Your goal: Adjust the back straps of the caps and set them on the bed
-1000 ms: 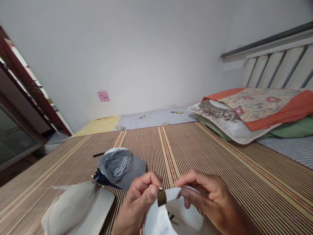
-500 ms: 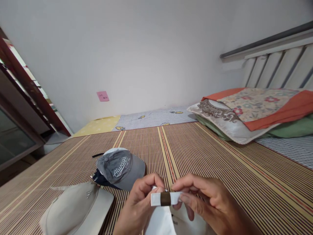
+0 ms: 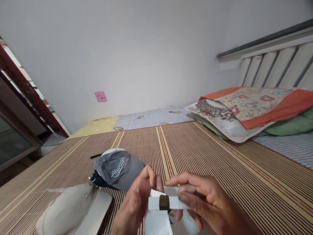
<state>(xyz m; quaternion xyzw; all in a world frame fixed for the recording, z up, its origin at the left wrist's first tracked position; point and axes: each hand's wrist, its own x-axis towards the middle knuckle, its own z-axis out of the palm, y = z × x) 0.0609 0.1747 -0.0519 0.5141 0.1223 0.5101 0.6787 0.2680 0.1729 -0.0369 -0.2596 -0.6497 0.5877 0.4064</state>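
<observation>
A white strap (image 3: 177,203) with a dark brown buckle (image 3: 164,202) runs level between my hands at the bottom centre. My right hand (image 3: 200,195) pinches the strap's right part between thumb and fingers. On its left side, my left hand (image 3: 140,192) has bent fingers behind the strap; their grip is partly hidden. Below hangs a white cap (image 3: 157,222), cut by the frame's lower edge. Left of my hands lie a grey cap with white lettering (image 3: 119,168), on top of other caps, and a beige cap (image 3: 70,209).
A striped mat (image 3: 137,138) covers the bed. Cushions and an orange-edged floral cloth (image 3: 259,101) lie at the back right, near a white radiator (image 3: 276,67). A pink note (image 3: 100,96) is on the wall.
More strap shows right of the buckle. My left thumb has come off the strap's front, and the left fingers are raised a little. The view has shifted slightly.
</observation>
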